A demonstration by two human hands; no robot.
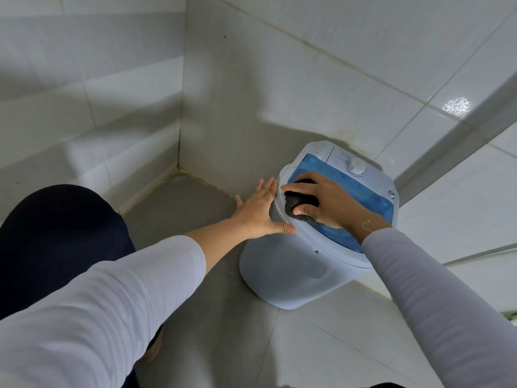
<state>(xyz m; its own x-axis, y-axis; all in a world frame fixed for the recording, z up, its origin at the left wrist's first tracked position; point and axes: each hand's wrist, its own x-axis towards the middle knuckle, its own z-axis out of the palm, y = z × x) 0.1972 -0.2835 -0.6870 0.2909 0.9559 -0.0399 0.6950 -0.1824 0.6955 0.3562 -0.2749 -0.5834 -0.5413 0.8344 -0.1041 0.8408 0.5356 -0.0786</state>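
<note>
A small white washing machine [291,270] with a blue see-through lid [372,197] and a white dial [356,166] stands on the grey floor against the tiled wall. My left hand [258,211] lies flat against its left side, fingers straight, thumb on the rim. My right hand [327,203] grips a dark scrubbing sponge [300,210] and presses it on the machine's top rim at the lid's left edge.
White tiled walls [279,79] meet in a corner [179,166] behind and to the left of the machine. Grey floor tiles [223,331] spread in front. My dark-trousered knee [56,233] is at the left.
</note>
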